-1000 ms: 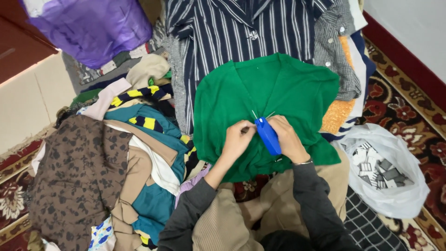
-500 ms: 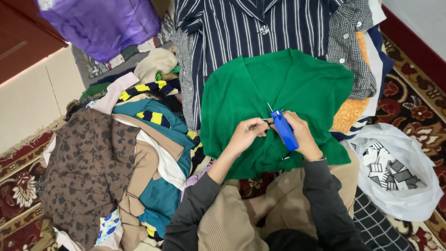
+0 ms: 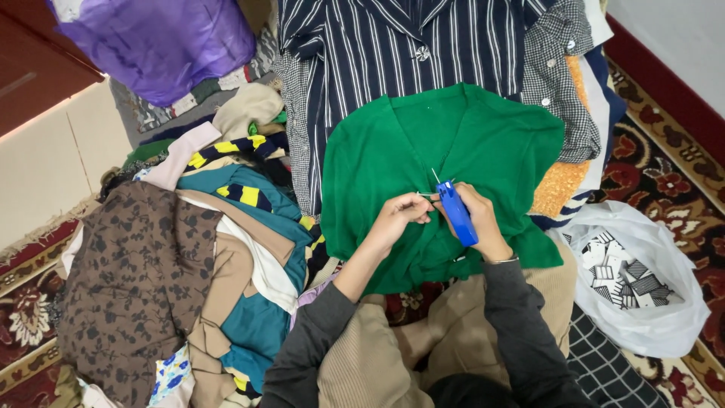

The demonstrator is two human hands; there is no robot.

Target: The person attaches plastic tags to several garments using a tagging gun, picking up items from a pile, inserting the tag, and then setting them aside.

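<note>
Right hand point(image 3: 477, 219) grip around blue tagging gun point(image 3: 456, 213)

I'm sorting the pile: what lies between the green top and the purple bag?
In the head view, a navy striped shirt over a checked one lies between green top and purple bag.

Both forearms reach forward, left hand point(image 3: 398, 219) pinching with its fingers, right hand point(image 3: 479, 221) curled closed.

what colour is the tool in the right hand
Blue: the tool in the right hand shows clearly against the green top, head view.
</note>
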